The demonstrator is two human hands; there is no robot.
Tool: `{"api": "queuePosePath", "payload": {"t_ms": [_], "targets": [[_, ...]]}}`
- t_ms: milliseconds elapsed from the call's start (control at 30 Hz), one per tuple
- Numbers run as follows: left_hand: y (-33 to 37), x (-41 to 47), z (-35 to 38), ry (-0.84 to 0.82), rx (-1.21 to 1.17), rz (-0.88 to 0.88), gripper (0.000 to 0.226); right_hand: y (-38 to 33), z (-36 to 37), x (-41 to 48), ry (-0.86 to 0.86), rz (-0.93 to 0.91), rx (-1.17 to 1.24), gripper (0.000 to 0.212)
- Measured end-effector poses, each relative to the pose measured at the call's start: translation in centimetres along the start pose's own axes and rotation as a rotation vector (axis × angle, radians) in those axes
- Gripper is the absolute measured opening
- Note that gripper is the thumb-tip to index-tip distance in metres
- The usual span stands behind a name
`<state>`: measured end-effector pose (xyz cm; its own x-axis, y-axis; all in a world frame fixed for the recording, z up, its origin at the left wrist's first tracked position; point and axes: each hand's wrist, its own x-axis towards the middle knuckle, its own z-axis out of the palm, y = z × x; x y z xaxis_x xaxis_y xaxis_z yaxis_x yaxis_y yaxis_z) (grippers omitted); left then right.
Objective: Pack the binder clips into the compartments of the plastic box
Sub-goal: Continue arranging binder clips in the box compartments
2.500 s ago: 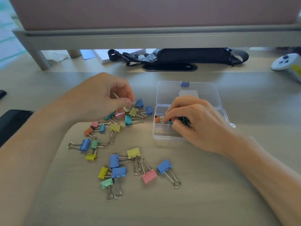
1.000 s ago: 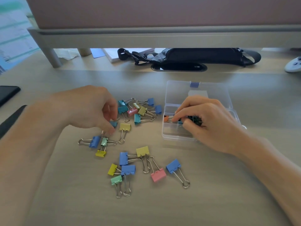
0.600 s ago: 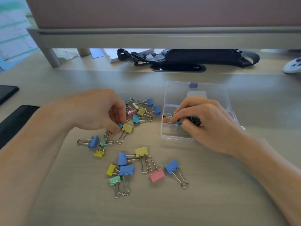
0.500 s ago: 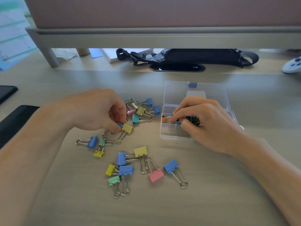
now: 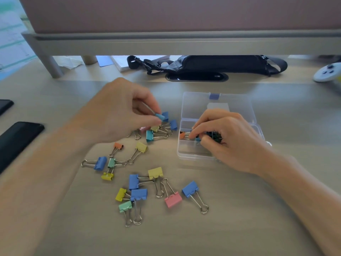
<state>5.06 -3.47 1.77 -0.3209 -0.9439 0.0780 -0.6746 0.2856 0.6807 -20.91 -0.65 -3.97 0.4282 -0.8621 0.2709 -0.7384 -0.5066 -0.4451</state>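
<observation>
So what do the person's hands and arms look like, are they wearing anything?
The left hand and right hand are bare: no gloves, rings, watch or bracelet show. The left forearm and right forearm are uncovered too, with no sleeve in view.

Bare desk (image 5: 295, 126) right of plastic box (image 5: 195, 106), scattered binder clips (image 5: 149, 136) crowding its left

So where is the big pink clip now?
Head view, low centre: the big pink clip lies on the desk, just left of a blue clip.
</observation>
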Motion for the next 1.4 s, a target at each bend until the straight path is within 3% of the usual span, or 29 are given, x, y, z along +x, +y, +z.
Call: {"api": "queuePosePath", "payload": {"t_ms": [133,367,600,767,900,1233,1400], "targets": [[1.3,0.2,4.3,-0.007,-0.081,0.147,0.017,-0.1,-0.1,-0.1,0.03,-0.015,-0.001,0.029],[1.1,0.3,5.7,0.0,-0.087,0.241,0.019,0.4,0.0,0.0,0.021,-0.035,0.021,0.029],[0.5,0.4,5.8,0.007,0.096,0.338,0.019,0.4,0.1,0.0,0.033,-0.012,0.053,0.028],[0.4,0.6,6.3,-0.024,0.351,0.505,0.012,0.2,-0.2,0.0,0.021,-0.004,0.054,0.028],[0.2,0.6,6.2,0.027,0.399,0.581,0.01,0.1,-0.2,-0.1,0.043,0.012,0.058,0.028],[0.0,0.5,6.1,0.066,0.261,0.621,0.011,0.4,0.0,0.0,0.036,-0.004,0.072,0.027],[0.2,0.2,5.9,0.08,0.165,0.514,0.024,0.6,0.1,0.1,0.042,0.004,0.074,0.027]]}}
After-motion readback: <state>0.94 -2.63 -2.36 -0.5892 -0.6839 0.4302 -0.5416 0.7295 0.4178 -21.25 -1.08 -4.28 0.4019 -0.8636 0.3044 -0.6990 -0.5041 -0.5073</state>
